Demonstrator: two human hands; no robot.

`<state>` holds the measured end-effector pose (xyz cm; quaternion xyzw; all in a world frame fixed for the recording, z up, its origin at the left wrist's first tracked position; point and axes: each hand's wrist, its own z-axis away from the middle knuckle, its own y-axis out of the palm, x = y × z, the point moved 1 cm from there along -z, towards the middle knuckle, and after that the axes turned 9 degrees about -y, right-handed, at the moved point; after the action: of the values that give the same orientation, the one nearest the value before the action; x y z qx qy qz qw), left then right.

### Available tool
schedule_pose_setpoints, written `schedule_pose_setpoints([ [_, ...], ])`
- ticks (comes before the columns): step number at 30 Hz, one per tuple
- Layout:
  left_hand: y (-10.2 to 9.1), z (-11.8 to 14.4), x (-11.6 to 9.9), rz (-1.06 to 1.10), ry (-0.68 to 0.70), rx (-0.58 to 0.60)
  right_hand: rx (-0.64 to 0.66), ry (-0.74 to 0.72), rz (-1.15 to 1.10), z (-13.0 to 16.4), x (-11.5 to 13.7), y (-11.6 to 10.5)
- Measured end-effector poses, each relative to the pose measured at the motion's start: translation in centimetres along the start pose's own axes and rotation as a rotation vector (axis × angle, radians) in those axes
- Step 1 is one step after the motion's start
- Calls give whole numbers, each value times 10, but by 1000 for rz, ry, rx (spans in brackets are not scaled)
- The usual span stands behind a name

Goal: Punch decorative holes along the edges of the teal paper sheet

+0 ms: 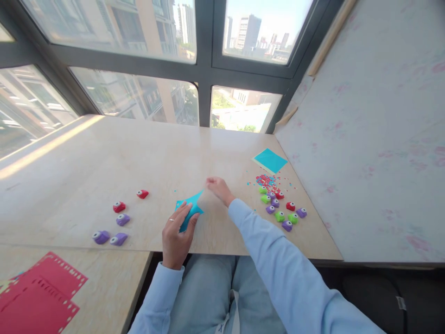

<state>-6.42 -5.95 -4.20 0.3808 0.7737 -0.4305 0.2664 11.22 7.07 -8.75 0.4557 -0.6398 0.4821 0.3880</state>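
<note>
A teal sheet of paper (191, 207) lies on the pale wooden table (146, 157) in front of me. My left hand (176, 234), with a ring on one finger, presses flat on its near part. My right hand (219, 188) pinches the sheet's far right corner and lifts it a little. Both sleeves are light blue.
Several small paper punches, purple, green and red (281, 208), cluster at the right with a heap of tiny paper bits (266, 180). A teal square (270, 160) lies beyond them. More punches (118, 218) sit at the left. Red perforated sheets (38, 297) lie at the near left. A wall panel (365, 139) rises on the right.
</note>
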Motion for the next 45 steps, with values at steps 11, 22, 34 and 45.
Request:
schedule_pose_setpoints([
  [11, 11, 4, 5, 26, -34, 26, -100, -62, 432, 34, 9, -30],
  [22, 0, 6, 8, 6, -27, 3, 398, -160, 882, 19, 14, -29],
  [34, 6, 9, 8, 10, -17, 20, 82, -113, 532, 84, 41, -79],
  [45, 18, 22, 6, -5, 3, 143, 360, 323, -362, 158, 34, -110],
])
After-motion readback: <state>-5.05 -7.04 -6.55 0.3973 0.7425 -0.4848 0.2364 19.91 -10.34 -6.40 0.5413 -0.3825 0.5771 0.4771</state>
